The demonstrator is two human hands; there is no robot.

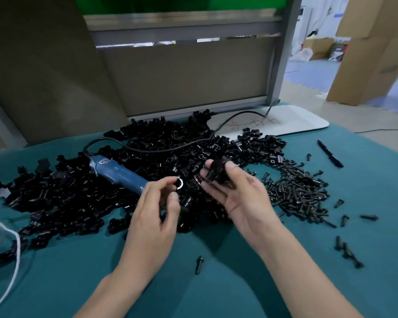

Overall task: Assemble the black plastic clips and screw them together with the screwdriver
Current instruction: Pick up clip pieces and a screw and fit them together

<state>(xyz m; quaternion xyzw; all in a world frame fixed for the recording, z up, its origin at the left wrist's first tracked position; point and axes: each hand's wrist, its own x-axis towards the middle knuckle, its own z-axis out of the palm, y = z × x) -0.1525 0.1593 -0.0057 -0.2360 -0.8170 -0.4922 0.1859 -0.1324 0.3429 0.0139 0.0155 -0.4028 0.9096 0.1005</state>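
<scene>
A big heap of black plastic clips (83, 193) covers the middle of the teal cloth (216, 283). On the heap lies a blue electric screwdriver (117, 174), its tip pointing toward my left hand (155, 216). That hand hovers over the pile with fingers loosely curled, index and thumb near a small ring-shaped black piece (179, 182); whether it pinches it is unclear. My right hand (237, 191) is raised palm-up and grips a blurred black clip (217, 171) between fingers and thumb. A mound of black screws (296, 191) lies just right of my right hand.
Loose screws are scattered on the cloth: one at the front (199, 265), several at the right (347, 251). A black pen (330, 153) lies far right. The screwdriver's black cable (170, 148) loops back over a white board (285, 120). White cord (9, 244) runs along the left edge.
</scene>
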